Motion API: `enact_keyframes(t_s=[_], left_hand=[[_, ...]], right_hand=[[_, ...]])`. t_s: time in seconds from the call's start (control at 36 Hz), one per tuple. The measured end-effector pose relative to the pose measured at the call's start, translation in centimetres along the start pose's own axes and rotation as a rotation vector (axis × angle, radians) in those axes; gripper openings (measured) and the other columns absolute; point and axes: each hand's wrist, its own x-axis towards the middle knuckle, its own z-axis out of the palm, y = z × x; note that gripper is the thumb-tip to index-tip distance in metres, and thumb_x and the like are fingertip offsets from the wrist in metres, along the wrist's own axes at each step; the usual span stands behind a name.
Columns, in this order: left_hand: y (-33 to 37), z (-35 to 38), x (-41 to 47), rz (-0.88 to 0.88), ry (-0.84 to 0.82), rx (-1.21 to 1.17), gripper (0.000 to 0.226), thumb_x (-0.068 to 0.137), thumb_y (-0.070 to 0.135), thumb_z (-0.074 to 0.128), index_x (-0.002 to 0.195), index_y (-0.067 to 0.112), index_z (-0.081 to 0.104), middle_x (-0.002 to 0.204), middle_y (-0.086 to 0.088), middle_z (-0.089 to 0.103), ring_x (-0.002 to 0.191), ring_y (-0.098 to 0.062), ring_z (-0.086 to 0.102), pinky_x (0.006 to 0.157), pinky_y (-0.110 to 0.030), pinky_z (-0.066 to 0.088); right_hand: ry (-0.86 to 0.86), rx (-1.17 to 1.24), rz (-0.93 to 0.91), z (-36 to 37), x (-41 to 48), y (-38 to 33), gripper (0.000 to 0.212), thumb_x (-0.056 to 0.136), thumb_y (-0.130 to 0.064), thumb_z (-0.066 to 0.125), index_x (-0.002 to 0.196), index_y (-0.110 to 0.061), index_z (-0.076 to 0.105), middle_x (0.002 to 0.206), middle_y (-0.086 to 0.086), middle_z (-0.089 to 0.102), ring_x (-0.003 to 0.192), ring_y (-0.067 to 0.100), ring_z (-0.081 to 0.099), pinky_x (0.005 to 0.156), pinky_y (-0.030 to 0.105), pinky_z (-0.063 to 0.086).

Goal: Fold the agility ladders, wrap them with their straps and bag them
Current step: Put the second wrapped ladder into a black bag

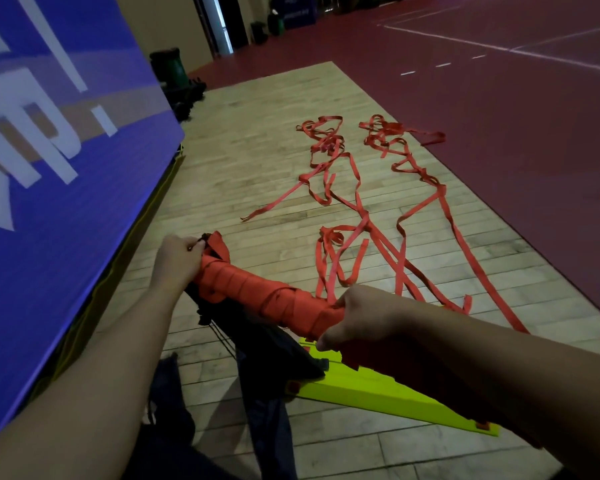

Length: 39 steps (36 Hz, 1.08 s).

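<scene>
A ladder bundle [257, 296] wrapped tight in red strap is held level between both hands above the wood floor. My left hand [177, 261] grips its far end together with the mouth of a black bag [274, 348], which hangs below the bundle. My right hand [357, 317] grips the near end. A second stack of yellow-green rungs [378, 393] lies on the floor under my right forearm. Its loose red straps [371, 216] trail in tangles across the floor ahead.
A blue banner wall [59, 168] runs along the left. Dark cloth [174, 403] lies near my feet. The light wood floor [250, 161] borders a red court surface [499, 133] on the right. Dark equipment [181, 84] stands at the far left corner.
</scene>
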Motion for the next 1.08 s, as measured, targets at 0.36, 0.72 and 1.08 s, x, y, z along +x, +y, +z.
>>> enact_keyframes(t_s=[0.36,0.72,1.08], left_hand=[[4.0,0.3,-2.6,0.319,-0.283,0.011,0.02,0.101,0.018,0.055,0.099,0.015,0.075,0.095,-0.002,0.071,0.093,-0.015,0.061,0.076,-0.027,0.044],[10.4,1.2,-9.4,0.239,-0.645,-0.453,0.021,0.104,0.018,0.049,0.093,0.017,0.067,0.074,0.005,0.063,0.064,-0.004,0.059,0.055,-0.021,0.047],[12.7,0.9,-12.0,0.029,-0.904,-0.877,0.023,0.091,0.02,0.059,0.1,0.005,0.075,0.099,-0.017,0.07,0.094,-0.03,0.065,0.086,-0.04,0.047]], right_hand=[[0.031,0.088,0.1,-0.2,-0.2,-0.6,0.057,0.064,-0.055,0.088,0.088,-0.005,0.076,0.084,0.01,0.076,0.076,0.024,0.073,0.074,0.039,0.062],[-0.1,0.806,0.227,0.7,0.2,-0.8,0.048,0.076,-0.029,0.085,0.108,0.003,0.068,0.089,0.017,0.076,0.073,0.03,0.074,0.079,0.043,0.062],[0.068,1.209,0.342,-0.5,1.0,-0.9,0.026,0.095,-0.026,0.061,0.099,-0.001,0.068,0.071,0.007,0.066,0.053,0.017,0.061,0.053,0.023,0.054]])
